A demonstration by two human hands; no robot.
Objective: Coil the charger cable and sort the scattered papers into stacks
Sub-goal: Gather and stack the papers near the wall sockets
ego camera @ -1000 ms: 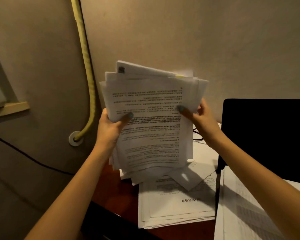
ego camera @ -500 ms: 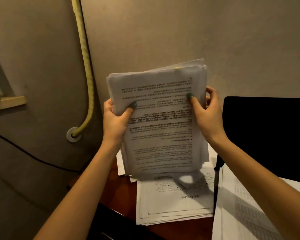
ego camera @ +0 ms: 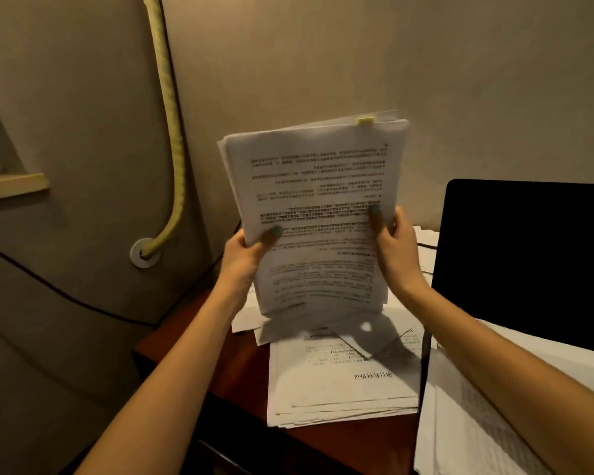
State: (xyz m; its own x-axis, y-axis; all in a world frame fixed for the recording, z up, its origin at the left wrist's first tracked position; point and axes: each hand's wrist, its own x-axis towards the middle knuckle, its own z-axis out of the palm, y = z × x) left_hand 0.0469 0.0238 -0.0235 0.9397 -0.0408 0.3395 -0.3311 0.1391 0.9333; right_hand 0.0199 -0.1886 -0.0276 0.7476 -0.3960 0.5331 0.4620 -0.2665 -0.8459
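I hold a thick sheaf of printed papers (ego camera: 318, 186) upright above the desk, its bottom edge close over loose sheets. My left hand (ego camera: 244, 255) grips its left edge, thumb on the front page. My right hand (ego camera: 393, 246) grips the right edge the same way. The sheaf's edges look nearly even, with a yellow tab (ego camera: 366, 120) at the top. Under it a flat pile of papers (ego camera: 340, 385) lies on the red-brown desk (ego camera: 234, 368). A thin black cable (ego camera: 426, 245) shows behind my right hand.
A black laptop screen (ego camera: 528, 262) stands at the right, with more white sheets (ego camera: 460, 419) in front of it. A yellow wrapped pipe (ego camera: 174, 138) runs down the wall into a round fitting. A black wire (ego camera: 66, 296) crosses the left wall. The desk's left edge drops off.
The uneven, fanned bundle has been squared into a tidier sheaf. Both hands have slid lower on its sides, and the sheaf has come down toward the desk.
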